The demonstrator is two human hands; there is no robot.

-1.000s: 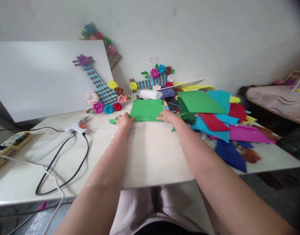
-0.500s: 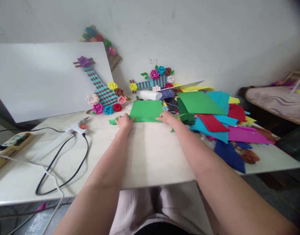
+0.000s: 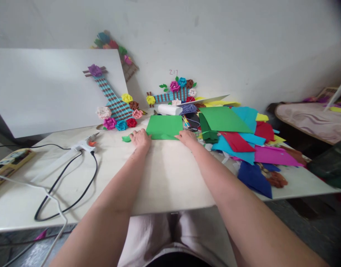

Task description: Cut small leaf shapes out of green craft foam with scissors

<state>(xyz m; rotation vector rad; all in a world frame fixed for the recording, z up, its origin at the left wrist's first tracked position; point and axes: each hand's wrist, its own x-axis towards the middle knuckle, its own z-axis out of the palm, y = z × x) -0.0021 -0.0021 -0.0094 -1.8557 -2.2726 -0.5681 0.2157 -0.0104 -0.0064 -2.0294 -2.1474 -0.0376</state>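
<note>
A green paper sheet (image 3: 165, 125) lies flat in front of me, its near edge turned up in a narrow fold. At the left end of that edge, my left hand (image 3: 141, 140) is closed on the paper, fingers curled and thumb pointing inward. My right hand (image 3: 187, 138) pinches the right end of the same edge. Small green cut pieces (image 3: 126, 139) stick out to the left of my left hand. Just beyond my right hand are scissors (image 3: 192, 129), partly covered by other items.
A glue gun (image 3: 85, 145) with looping cords lies left, near a power strip (image 3: 13, 165). Coloured sheets (image 3: 228, 120) are heaped on the right. Flower-decorated guitar shapes (image 3: 117, 105) lean at the back, one against a white board (image 3: 56, 89).
The view has shifted slightly. Both hands stay on the sheet's folded near edge. A small green scrap beside my right wrist is now hidden.
</note>
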